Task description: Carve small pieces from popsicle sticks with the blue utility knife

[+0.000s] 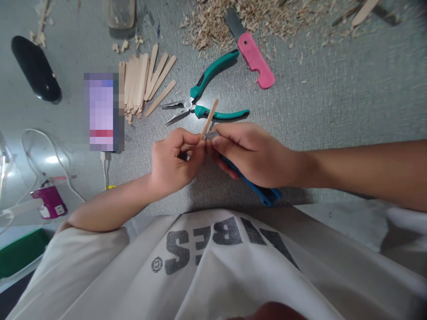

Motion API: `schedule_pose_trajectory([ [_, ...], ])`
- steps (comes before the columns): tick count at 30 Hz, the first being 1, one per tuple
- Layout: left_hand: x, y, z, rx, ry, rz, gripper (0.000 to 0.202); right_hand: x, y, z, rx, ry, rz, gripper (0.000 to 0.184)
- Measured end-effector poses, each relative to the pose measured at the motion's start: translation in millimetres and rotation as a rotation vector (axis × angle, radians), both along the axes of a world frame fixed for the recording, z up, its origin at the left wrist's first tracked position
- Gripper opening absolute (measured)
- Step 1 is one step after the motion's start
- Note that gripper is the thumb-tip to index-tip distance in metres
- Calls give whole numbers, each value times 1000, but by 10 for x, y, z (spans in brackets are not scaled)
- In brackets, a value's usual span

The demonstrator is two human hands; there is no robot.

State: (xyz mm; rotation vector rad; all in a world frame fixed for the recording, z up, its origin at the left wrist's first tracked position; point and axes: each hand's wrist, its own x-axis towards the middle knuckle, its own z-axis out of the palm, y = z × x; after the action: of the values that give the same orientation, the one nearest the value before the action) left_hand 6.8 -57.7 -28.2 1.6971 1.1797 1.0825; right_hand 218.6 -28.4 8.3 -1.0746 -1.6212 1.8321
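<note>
My left hand [176, 162] pinches the lower end of a wooden craft stick [210, 116], which slants up and to the right. My right hand [256, 153] is closed around a utility knife with a blue handle [263, 190]. The knife's grey blade [212, 134] meets the stick close to my left fingertips; its very edge is hidden by my fingers. Just beyond my hands lie long-nose pliers with teal grips [189, 104], their jaws spread. More craft sticks [135, 84] are piled to the left of the pliers.
Wood shavings [267, 20] cover the far side of the table. A pink folding knife [256, 60] lies there, blade out. At left are a blurred phone [101, 111] on a cable, a black case [36, 69] and a purple plug adapter [53, 202].
</note>
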Motion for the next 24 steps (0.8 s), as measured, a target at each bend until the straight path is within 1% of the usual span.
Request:
schedule_pose_trajectory([
  [4,-9,24,81,40,59,-50,15,-10,-12,9,72,-75,-16,50],
  [6,-11,45,127,71,118,-63,16,-17,-10,14,53,-94,-22,51],
  [8,-9,72,158,136,154,-87,17,-26,-2,22,-28,-98,-14,52],
  [11,0,108,159,223,156,-107,19,-43,17,41,-200,-82,7,52],
  [15,-5,112,110,235,129,-126,19,-60,42,66,-305,-71,-14,53],
  [17,-13,97,99,201,121,-133,18,-59,60,73,-349,-44,-13,51],
  [19,-17,83,107,127,84,-131,19,-51,88,74,-408,-1,-3,49],
  [22,-7,81,140,-39,-50,-133,21,-32,140,59,-499,91,3,46],
  [24,6,92,158,-134,-149,-150,21,-19,165,37,-533,169,18,44],
])
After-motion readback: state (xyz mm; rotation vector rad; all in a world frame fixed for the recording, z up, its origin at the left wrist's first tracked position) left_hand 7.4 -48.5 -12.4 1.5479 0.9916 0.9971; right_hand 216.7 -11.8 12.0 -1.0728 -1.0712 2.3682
